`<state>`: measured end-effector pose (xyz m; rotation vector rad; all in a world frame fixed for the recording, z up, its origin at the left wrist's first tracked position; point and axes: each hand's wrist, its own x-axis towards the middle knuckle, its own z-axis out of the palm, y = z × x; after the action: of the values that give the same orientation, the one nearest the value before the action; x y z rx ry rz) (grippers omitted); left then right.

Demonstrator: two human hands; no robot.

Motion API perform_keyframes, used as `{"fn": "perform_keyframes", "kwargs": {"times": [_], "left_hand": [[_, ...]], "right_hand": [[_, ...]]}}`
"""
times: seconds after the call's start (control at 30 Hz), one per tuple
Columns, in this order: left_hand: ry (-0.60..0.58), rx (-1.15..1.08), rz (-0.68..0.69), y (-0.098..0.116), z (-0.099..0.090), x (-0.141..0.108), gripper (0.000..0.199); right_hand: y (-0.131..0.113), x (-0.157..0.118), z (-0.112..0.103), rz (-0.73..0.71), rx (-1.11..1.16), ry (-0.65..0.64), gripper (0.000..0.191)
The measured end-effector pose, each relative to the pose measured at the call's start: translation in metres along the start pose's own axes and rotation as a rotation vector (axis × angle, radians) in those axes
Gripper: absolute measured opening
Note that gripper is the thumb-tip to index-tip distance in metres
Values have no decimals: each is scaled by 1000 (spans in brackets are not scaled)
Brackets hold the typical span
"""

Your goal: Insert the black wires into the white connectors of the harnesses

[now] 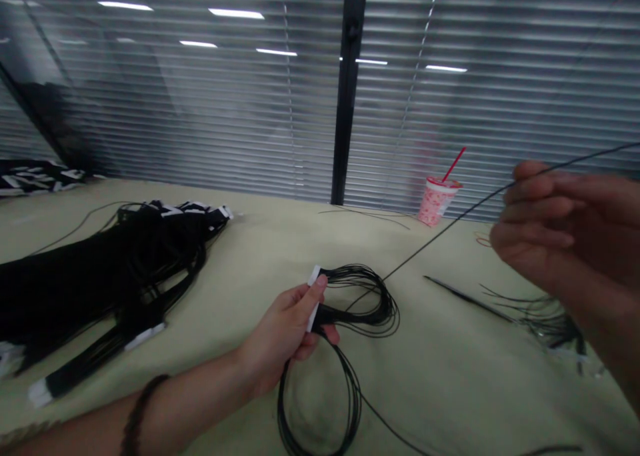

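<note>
- Black wire bundles [100,269] lie heaped on the left of the pale tabletop [430,389], glossy and slippery-looking, ending in white taped ends [145,337]; loose strands here could snag on each other if one were pulled without freeing it.
- Braided cord bracelet [137,416] circles the left wrist, close above the table, where it could catch a stray strand.
- The left hand [285,329] is closed, fingers and thumb pressed together, pinching a narrow white tag [313,298] that binds the wire ends.
- Thin black wires [360,303] spring from that tag in round, overlapping loops, resting on the table below the hand; their springy coils could kink or knot if tugged sharply.
- A single long wire [450,223] rises from the loops toward the right hand, stretched fairly straight; too hard a pull could strip it from the tag.
- Pink patterned plastic cup [437,203] with a red straw [453,164] stands farther back, near the blinds; a swinging wire end could tip it.
- Fanned dark wires [545,319] lie on the table at right.
- The right hand [555,233] hangs above them, fingers curled and close together around the long wire; whether they truly pinch it, I cannot tell.
</note>
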<state>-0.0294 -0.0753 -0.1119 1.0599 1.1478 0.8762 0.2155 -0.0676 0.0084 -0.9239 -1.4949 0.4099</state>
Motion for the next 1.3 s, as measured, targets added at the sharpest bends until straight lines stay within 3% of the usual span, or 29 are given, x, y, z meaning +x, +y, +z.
{"fn": "perform_keyframes", "kwargs": {"times": [0.13, 0.2, 0.27, 0.33, 0.43, 0.53, 0.63, 0.8, 1.3], "left_hand": [[-18, 50, 23, -2, 0, 1, 37], [-36, 84, 1, -2, 0, 0, 38], [-44, 121, -38, 0, 0, -1, 40], [-36, 144, -77, 2, 1, -2, 44], [19, 151, -118, 2, 0, -2, 46], [69, 163, -133, 0, 0, -1, 42], [42, 171, -137, 2, 0, 0, 38], [19, 191, -194, 8, 0, 1, 39], [9, 178, -183, 7, -1, 1, 40]], "right_hand": [[8, 6, 9, 296, 416, -22, 35], [17, -1, 22, 312, 484, -81, 28], [28, -17, 40, 251, 296, -242, 12], [40, -39, 61, 192, 77, -439, 10], [55, -71, 87, -62, -132, -592, 12], [68, -93, 100, -158, -295, -607, 13], [77, -101, 100, -141, -349, -583, 12], [82, -99, 99, -110, -333, -587, 12], [80, -99, 99, -98, -350, -618, 11]]}}
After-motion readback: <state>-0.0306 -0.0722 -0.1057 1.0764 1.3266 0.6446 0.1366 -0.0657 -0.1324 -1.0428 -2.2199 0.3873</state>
